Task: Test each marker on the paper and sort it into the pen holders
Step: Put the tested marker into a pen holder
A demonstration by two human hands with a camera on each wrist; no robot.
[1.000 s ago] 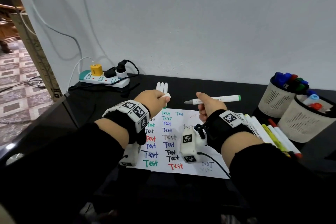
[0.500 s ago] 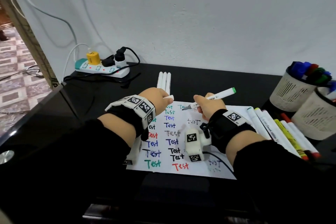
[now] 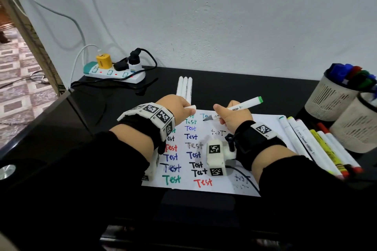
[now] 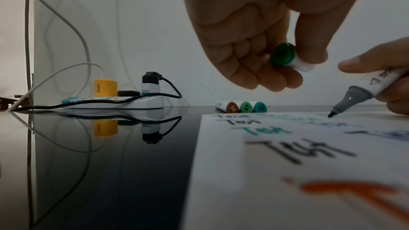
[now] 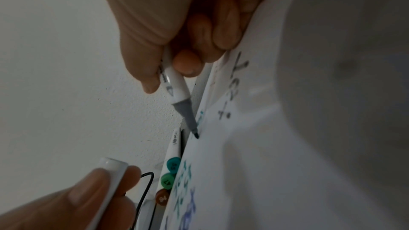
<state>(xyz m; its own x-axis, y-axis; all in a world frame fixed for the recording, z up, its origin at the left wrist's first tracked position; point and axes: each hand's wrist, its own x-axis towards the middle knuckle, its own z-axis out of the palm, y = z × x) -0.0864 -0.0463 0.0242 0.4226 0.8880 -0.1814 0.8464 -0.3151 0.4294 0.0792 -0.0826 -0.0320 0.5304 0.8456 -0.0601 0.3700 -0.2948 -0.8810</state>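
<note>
My right hand [image 3: 228,115] grips a white marker [image 3: 244,104] with a green end, uncapped, its dark tip [image 5: 196,135] touching the top of the white paper [image 3: 240,181] that is covered with "Test" words. My left hand [image 3: 183,111] pinches the marker's white cap [image 4: 289,58], green at its end, just above the paper's upper left corner. Three capped white markers [image 3: 185,87] lie side by side behind the paper. Several more markers [image 3: 318,144] lie in a row right of the paper. Two beige pen holders [image 3: 334,96] [image 3: 361,128] with markers stand at the far right.
A white power strip [image 3: 114,73] with plugs and cables sits at the back left of the black glossy table [image 3: 61,128]. The wall rises right behind the table. The table's left edge drops to a tiled floor.
My right hand tilted the marker tip down and lowered it from the air onto the top of the paper. My left hand stayed near the paper's upper left corner with the cap.
</note>
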